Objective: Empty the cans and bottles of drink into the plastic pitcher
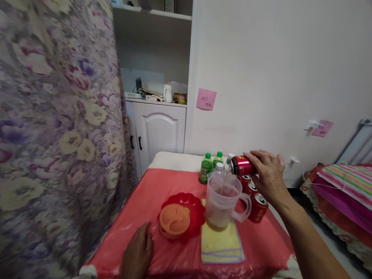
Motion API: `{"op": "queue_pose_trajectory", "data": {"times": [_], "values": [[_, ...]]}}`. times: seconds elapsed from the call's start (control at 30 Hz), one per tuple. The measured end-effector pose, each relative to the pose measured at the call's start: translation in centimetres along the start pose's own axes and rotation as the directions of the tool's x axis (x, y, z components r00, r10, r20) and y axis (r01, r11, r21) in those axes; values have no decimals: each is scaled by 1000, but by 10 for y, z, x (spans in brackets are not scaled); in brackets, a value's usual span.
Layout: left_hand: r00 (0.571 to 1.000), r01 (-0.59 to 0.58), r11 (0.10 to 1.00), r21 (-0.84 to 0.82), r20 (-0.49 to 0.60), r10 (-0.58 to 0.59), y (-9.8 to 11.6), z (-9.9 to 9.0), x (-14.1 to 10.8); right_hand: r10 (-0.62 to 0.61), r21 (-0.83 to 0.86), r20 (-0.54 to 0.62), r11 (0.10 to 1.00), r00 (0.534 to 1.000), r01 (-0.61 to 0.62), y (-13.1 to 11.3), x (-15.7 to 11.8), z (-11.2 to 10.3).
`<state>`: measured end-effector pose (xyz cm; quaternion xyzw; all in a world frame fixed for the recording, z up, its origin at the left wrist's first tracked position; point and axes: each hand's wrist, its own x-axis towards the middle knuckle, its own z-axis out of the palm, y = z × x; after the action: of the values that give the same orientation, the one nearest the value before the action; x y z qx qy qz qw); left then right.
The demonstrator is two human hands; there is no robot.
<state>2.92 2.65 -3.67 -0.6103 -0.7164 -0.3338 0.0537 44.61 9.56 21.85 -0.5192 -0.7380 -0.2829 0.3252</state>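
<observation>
My right hand is wrapped round a red drink can, tipped to the left above a translucent plastic jug. A thin brownish stream runs from the can into the jug. Some foamy liquid shows through the jug's wall. The jug stands on a folded yellow cloth, its handle to the right. My left hand lies on the red table cover, fingers stretched forward and holding nothing. Beside it an orange divided dish rests on a red scalloped plate.
Several opened red cans stand right of the jug. Behind it are green-capped bottles and a clear bottle. The red table cover reaches the wall side. A floral curtain hangs left; a bed is at right.
</observation>
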Motion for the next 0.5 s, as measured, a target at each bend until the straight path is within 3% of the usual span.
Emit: {"op": "queue_pose_trajectory", "data": {"times": [0.5], "values": [[999,-34,999,5,-8,34,-4,5,-1,-49,-158,26,986,998,53,-6,12,-20]]}}
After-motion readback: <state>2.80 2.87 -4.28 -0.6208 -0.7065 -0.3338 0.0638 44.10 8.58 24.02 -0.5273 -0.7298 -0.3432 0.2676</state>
